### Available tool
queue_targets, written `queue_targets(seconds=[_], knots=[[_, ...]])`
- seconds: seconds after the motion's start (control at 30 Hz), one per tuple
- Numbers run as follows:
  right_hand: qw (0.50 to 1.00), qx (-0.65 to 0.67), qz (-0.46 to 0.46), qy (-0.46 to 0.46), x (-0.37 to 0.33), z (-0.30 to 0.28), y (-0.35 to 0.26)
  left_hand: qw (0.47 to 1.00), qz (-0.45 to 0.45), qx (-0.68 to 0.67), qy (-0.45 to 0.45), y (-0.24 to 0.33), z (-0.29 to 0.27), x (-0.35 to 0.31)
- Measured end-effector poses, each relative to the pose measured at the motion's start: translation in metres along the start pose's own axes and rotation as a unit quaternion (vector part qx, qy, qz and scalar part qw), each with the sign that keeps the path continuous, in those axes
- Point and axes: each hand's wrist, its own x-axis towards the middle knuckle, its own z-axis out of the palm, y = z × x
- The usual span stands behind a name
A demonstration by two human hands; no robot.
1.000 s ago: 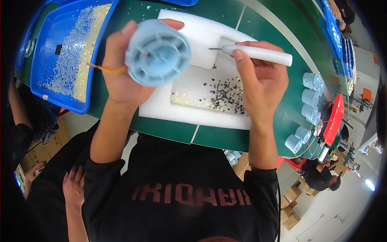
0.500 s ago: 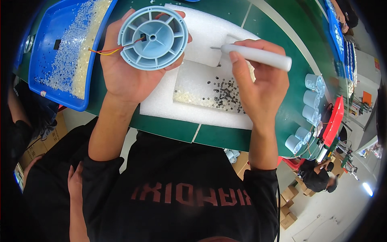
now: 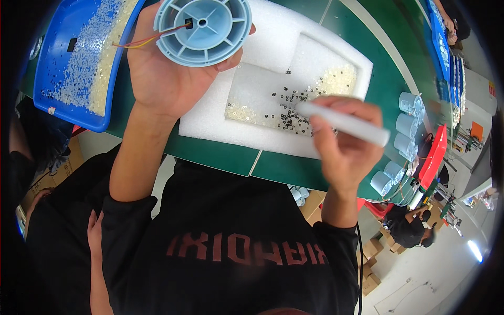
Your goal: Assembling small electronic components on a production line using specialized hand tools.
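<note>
Nearest: right hand (image 3: 344, 152) closed around a white pen tool (image 3: 344, 122), tip end low over the foam tray (image 3: 210, 118); tool and hand are motion-blurred, so I can't tell whether the tip touches anything or carries a part. Left hand (image 3: 163, 73) grips a light-blue spool (image 3: 203, 29) from below, fingers wrapped on its rim, face up toward the camera; red and yellow wires (image 3: 144, 41) come out of a small opening near its hub and trail left. Spool is held above the tray's upper-left corner, not resting on it. Progress, as a judgement: mid-cycle — spool is in hand and the tool is at the parts, but nothing shows a part seated in the spool yet, and plenty of loose stock is left. Containers: the tray's recess holds scattered small black bits (image 3: 286, 107) in the middle, and pale translucent bits (image 3: 336, 81) piled at its right end with a thinner patch at lower left. Left of it, a blue bin (image 3: 63, 113) holds a broad spread of the same sort of pale bits plus a few dark specks. On the green bench (image 3: 367, 31) past the right hand, a row of light-blue cylinders (image 3: 407, 123) stands along the edge, next to something red (image 3: 433, 157). Farther off, another person's hand at the top right edge; too small to say more.
</note>
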Motion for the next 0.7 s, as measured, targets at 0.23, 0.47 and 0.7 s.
queue_targets(seconds=[0.23,0.47,0.7], knots=[[0.995,-0.094,-0.033,-0.001,-0.024,0.005,0.015,0.999,0.022,0.018,0.038,0.000,0.007,-0.001],[0.999,-0.031,-0.010,0.026,-0.027,0.005,0.017,0.997,0.030,0.064,-0.025,-0.003,0.003,0.000],[0.998,-0.055,-0.014,0.010,-0.026,0.005,0.018,0.999,-0.006,0.010,-0.042,0.000,0.013,0.002]])
